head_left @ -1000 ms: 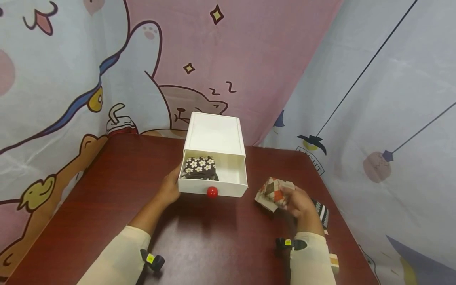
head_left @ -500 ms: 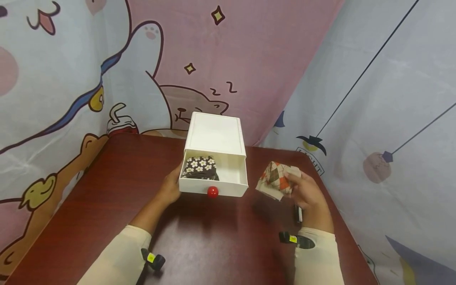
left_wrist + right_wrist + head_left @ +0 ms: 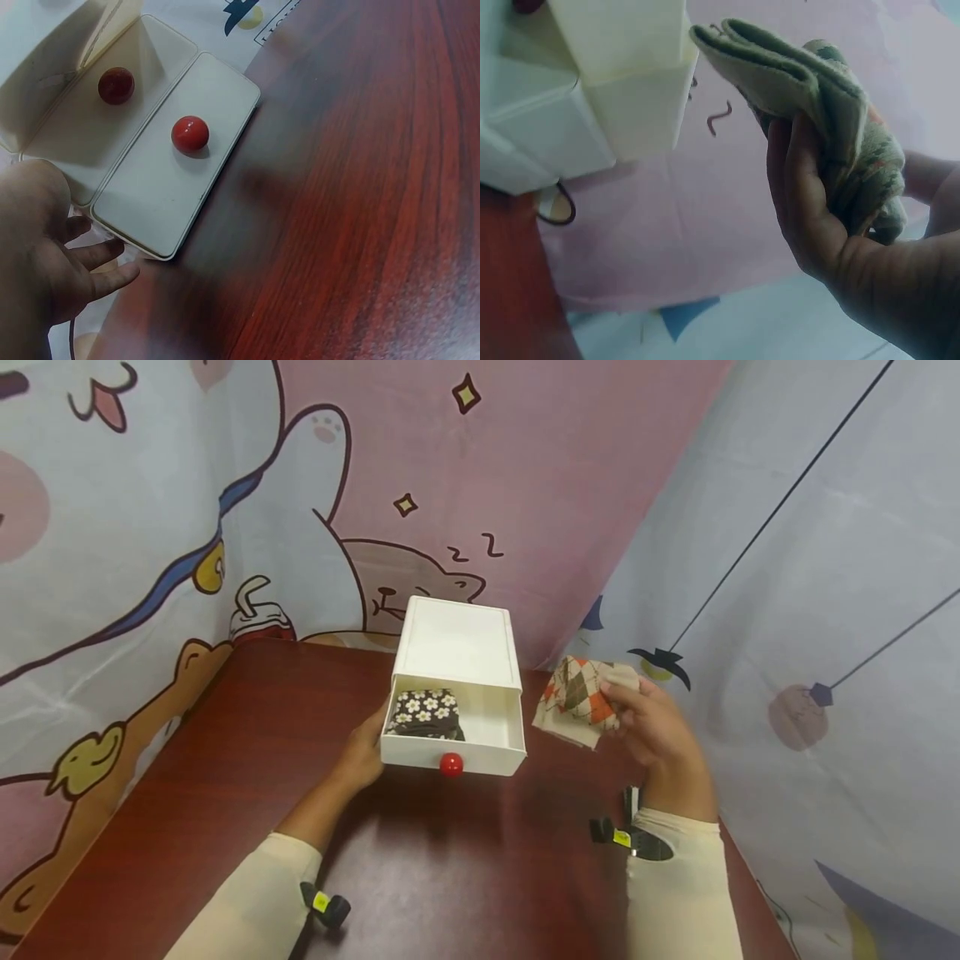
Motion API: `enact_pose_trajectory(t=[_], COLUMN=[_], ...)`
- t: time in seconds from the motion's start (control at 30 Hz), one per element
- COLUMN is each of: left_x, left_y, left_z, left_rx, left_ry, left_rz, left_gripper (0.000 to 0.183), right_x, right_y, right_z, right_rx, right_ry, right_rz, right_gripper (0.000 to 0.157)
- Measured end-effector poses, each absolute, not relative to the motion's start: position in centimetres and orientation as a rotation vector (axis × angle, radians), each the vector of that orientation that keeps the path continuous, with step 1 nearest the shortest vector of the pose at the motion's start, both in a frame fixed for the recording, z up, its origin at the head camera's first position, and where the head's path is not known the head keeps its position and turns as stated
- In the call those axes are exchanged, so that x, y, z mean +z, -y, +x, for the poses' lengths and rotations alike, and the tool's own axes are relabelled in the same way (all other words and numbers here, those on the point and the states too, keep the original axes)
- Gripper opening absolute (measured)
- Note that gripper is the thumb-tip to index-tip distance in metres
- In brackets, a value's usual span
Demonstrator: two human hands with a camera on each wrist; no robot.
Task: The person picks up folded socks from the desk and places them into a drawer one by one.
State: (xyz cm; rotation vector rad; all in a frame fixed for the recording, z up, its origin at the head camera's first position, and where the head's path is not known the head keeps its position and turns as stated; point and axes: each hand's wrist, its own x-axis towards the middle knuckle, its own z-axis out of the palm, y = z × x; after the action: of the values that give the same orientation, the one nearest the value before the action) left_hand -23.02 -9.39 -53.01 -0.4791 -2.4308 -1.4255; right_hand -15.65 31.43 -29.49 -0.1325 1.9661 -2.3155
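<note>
A white drawer unit (image 3: 457, 639) stands on the table, its top drawer (image 3: 491, 757) pulled out by a red knob's front. Inside the drawer, on its left side, lies a folded black sock (image 3: 426, 710) with white flowers. My left hand (image 3: 362, 756) rests against the unit's left side; the left wrist view shows its fingers (image 3: 94, 259) fairly straight near the unit's edge. To the right of the drawer, my right hand (image 3: 652, 722) pinches a folded argyle sock (image 3: 577, 697) in beige, orange and brown. In the right wrist view this sock (image 3: 802, 82) is raised beside the unit.
Two lower drawer fronts with red knobs (image 3: 190, 135) show in the left wrist view. A black-and-white striped item (image 3: 632, 802) lies on the dark red table (image 3: 480, 868), partly hidden by the right forearm. Cartoon-printed cloth (image 3: 555, 468) hangs behind and along the sides.
My right hand has lifted the argyle sock off the table's right side and carried it up and farther back. The left hand stays at the unit, and the drawer has not moved.
</note>
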Motion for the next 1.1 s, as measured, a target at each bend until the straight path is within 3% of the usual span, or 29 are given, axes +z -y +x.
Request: enact_pose_trajectory(t=[0.3,0.93,1.1], left_x=[-48.0,-48.9,-48.3], left_y=[8.8,8.9,9.0], left_z=[-20.2,-20.4,-20.4], left_rx=[-1.475,-1.469,-1.493], left_ry=[2.552,2.471,2.553], left_rz=[-0.42,-0.478,-0.423], left_gripper=[0.064,0.064,0.066], right_x=[-27.4,-28.9,-29.3], right_y=[-28.3,-21.6,-21.1], right_z=[-16.5,-18.5,-18.2], right_rx=[-2.241,-2.161,-2.099], right_ry=[-1.981,-1.862,-1.968], right_rz=[-0.162,-0.129,-0.143], right_gripper=[0.013,0.02,0.031])
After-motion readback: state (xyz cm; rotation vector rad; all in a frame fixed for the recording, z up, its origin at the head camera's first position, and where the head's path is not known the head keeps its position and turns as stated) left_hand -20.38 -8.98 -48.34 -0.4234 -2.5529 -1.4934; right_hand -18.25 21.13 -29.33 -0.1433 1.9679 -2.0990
